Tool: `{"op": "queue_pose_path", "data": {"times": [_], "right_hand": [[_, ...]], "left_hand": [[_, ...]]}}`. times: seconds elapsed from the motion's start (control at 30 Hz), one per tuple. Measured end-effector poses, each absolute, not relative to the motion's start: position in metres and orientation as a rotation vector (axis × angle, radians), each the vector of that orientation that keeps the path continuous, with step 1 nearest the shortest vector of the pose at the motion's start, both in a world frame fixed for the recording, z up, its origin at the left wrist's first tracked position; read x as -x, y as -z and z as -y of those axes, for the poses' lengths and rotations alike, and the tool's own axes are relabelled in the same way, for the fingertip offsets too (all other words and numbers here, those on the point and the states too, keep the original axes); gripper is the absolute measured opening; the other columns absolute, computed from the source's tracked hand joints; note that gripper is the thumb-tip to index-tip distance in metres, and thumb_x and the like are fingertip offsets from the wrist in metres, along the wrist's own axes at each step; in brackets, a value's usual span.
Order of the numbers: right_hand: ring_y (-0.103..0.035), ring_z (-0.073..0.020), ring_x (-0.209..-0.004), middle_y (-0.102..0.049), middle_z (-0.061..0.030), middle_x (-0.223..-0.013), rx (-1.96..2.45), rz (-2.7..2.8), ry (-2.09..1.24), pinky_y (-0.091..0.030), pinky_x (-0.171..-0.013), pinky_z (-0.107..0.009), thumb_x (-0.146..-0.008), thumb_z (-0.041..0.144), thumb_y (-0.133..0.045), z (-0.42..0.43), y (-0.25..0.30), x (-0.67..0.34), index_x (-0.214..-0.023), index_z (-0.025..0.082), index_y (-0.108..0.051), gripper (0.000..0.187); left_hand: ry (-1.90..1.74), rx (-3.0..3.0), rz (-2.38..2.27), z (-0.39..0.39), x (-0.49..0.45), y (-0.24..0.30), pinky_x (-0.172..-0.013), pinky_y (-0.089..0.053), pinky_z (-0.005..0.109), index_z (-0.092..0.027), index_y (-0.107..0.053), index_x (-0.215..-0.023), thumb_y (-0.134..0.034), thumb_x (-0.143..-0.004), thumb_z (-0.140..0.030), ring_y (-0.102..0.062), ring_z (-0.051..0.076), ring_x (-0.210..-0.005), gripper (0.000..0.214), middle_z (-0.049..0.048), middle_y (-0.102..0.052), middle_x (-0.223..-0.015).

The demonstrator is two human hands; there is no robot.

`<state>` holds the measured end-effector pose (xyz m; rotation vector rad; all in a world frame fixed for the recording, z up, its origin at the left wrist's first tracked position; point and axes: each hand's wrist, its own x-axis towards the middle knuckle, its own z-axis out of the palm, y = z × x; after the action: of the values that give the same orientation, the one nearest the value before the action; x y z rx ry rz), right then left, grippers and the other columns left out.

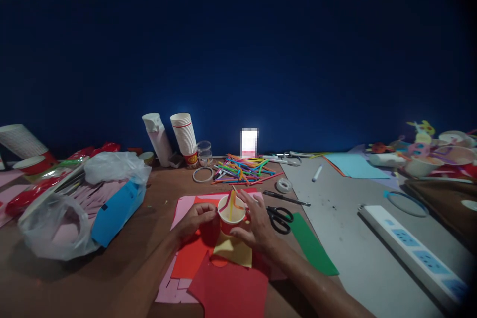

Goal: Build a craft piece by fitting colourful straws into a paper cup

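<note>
A paper cup (224, 219) with a pale inside and red outer wall stands in front of me, its mouth facing up. Yellow, orange and dark red strips (232, 204) rise from inside it. My right hand (257, 221) curves round the cup's right side, thumb low in front and fingers behind. At the left rim, my left hand (197, 219) is closed in a pinch; whatever lies between its fingertips is too small to make out. Under the cup are a yellow piece (234, 252), red sheets (238, 288), an orange sheet (186, 262) and a pink sheet (166, 290).
Black-handled scissors (280, 219), a tape roll (284, 185), a dark pen-like tool (286, 198) and a green sheet (313, 246) lie to the right. Coloured pipe cleaners (242, 169) and stacked cups (184, 134) are behind. A plastic bag (55, 228) sits left; a power strip (413, 251) lies right.
</note>
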<state>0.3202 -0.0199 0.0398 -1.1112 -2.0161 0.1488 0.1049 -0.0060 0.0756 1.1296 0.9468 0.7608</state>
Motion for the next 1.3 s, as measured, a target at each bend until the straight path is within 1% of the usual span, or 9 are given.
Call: {"op": "queue_pose_path", "data": {"times": [0.1,0.2,0.43,0.57,0.73,0.9,1.03,1.2,1.3], "right_hand": [[-0.038,-0.0303,-0.121,-0.043,-0.0137,-0.132,1.125,2.002,-0.103,-0.024,-0.102,-0.050,-0.071,0.047,-0.060,0.015,-0.037,-0.326,-0.137,0.018,-0.022,0.081],[-0.037,-0.0296,-0.122,-0.043,-0.0138,-0.132,1.135,2.002,-0.086,-0.021,-0.103,-0.051,-0.074,0.046,-0.059,0.011,-0.037,-0.330,-0.135,0.017,-0.024,0.076],[-0.048,-0.0279,-0.111,-0.053,-0.0126,-0.120,1.087,1.974,-0.093,-0.022,-0.101,-0.051,-0.074,0.042,-0.060,0.009,-0.033,-0.327,-0.134,0.017,-0.026,0.074],[-0.050,-0.0270,-0.108,-0.056,-0.0107,-0.116,1.076,1.969,-0.129,-0.022,-0.100,-0.052,-0.075,0.040,-0.060,0.007,-0.030,-0.326,-0.134,0.020,-0.026,0.071],[-0.053,-0.0265,-0.105,-0.056,-0.0115,-0.117,1.058,1.974,-0.112,-0.021,-0.100,-0.052,-0.076,0.038,-0.060,0.005,-0.027,-0.325,-0.134,0.019,-0.024,0.072],[-0.052,-0.0273,-0.105,-0.056,-0.0111,-0.116,1.078,1.951,-0.090,-0.024,-0.099,-0.053,-0.076,0.038,-0.059,0.005,-0.027,-0.324,-0.133,0.020,-0.026,0.068],[-0.048,-0.0296,-0.109,-0.055,-0.0109,-0.116,1.134,1.915,-0.080,-0.028,-0.097,-0.053,-0.077,0.037,-0.059,0.005,-0.026,-0.322,-0.131,0.021,-0.030,0.064],[-0.049,-0.0290,-0.107,-0.056,-0.0102,-0.113,1.133,1.896,-0.141,-0.032,-0.095,-0.053,-0.076,0.036,-0.060,0.005,-0.026,-0.321,-0.134,0.022,-0.026,0.068],[-0.051,-0.0284,-0.105,-0.053,-0.0114,-0.116,1.165,1.809,-0.239,-0.040,-0.090,-0.049,-0.075,0.036,-0.060,0.000,-0.032,-0.321,-0.133,0.023,-0.029,0.066]], "left_hand": [[-0.786,-1.142,-0.929,0.006,-0.104,-0.078,-0.046,-0.032,0.020,-0.013,-0.061,-0.069,-0.063,-0.068,-0.040,-0.049,0.011,-0.049,0.028,0.0027,-0.057,-0.057],[-0.833,-1.161,-0.938,0.005,-0.106,-0.077,-0.050,-0.036,0.021,-0.012,-0.062,-0.069,-0.064,-0.067,-0.040,-0.051,0.012,-0.054,0.028,0.0045,-0.060,-0.062],[-0.833,-1.147,-0.863,-0.005,-0.101,-0.057,-0.052,-0.036,0.021,-0.010,-0.063,-0.081,-0.064,-0.069,-0.039,-0.052,0.012,-0.056,0.032,0.0053,-0.062,-0.068],[-0.809,-1.126,-0.866,-0.009,-0.097,-0.052,-0.052,-0.035,0.020,-0.010,-0.062,-0.078,-0.062,-0.072,-0.039,-0.053,0.011,-0.056,0.029,0.0054,-0.061,-0.068],[-0.869,-1.098,-0.880,-0.008,-0.098,-0.056,-0.053,-0.037,0.021,-0.011,-0.061,-0.073,-0.061,-0.073,-0.040,-0.054,0.011,-0.057,0.029,0.0047,-0.061,-0.066],[-0.950,-1.077,-0.944,-0.006,-0.104,-0.063,-0.050,-0.034,0.019,-0.012,-0.060,-0.071,-0.061,-0.073,-0.041,-0.050,0.009,-0.053,0.029,0.0021,-0.060,-0.061],[-0.965,-1.045,-0.970,-0.005,-0.106,-0.067,-0.051,-0.035,0.019,-0.012,-0.060,-0.072,-0.062,-0.072,-0.040,-0.052,0.010,-0.056,0.028,0.0025,-0.061,-0.064],[-0.975,-1.031,-0.950,-0.004,-0.107,-0.070,-0.050,-0.035,0.018,-0.013,-0.057,-0.070,-0.062,-0.070,-0.042,-0.051,0.010,-0.056,0.029,0.0019,-0.060,-0.063],[-1.063,-1.031,-1.012,-0.007,-0.102,-0.072,-0.047,-0.033,0.019,-0.014,-0.058,-0.072,-0.059,-0.071,-0.044,-0.051,0.011,-0.054,0.031,0.0020,-0.059,-0.063]]}}
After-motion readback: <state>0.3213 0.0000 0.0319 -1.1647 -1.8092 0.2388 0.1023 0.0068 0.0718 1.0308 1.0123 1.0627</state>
